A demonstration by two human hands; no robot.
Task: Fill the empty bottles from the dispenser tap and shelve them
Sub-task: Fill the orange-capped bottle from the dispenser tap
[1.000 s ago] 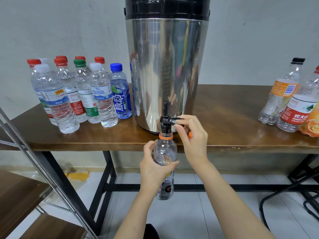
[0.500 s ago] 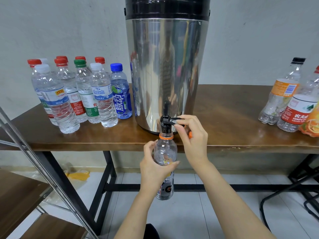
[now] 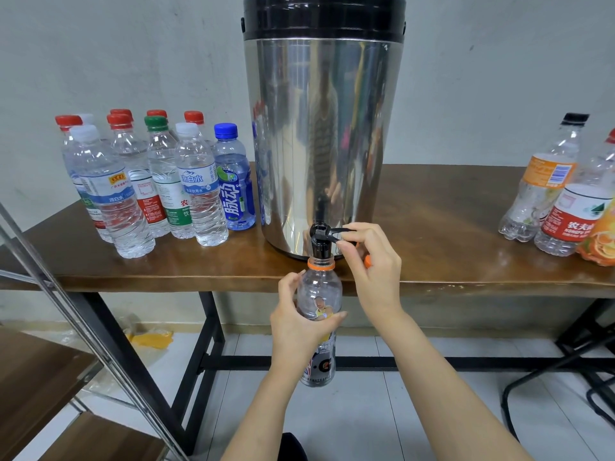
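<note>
Two hands busy, with no change from a moment ago, so probably still filling. Left hand (image 3: 299,324) wrapped round the sports drink bottle (image 3: 319,291), holding its mouth right under the black tap (image 3: 321,247). Right hand (image 3: 372,261) pinching the tap lever (image 3: 336,231), orange cap (image 3: 367,261) tucked in its curled fingers. Too hard to see the water level. Far left of the left hand: full bottles (image 3: 149,184). Far right of the right hand: empty bottles (image 3: 545,194) waiting. Down left: shelf rack (image 3: 50,377). Nothing blocking the tap.

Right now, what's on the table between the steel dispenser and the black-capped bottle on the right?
Nothing stands there: in the head view the table is bare wood between the dispenser and the black-capped bottle.
</note>
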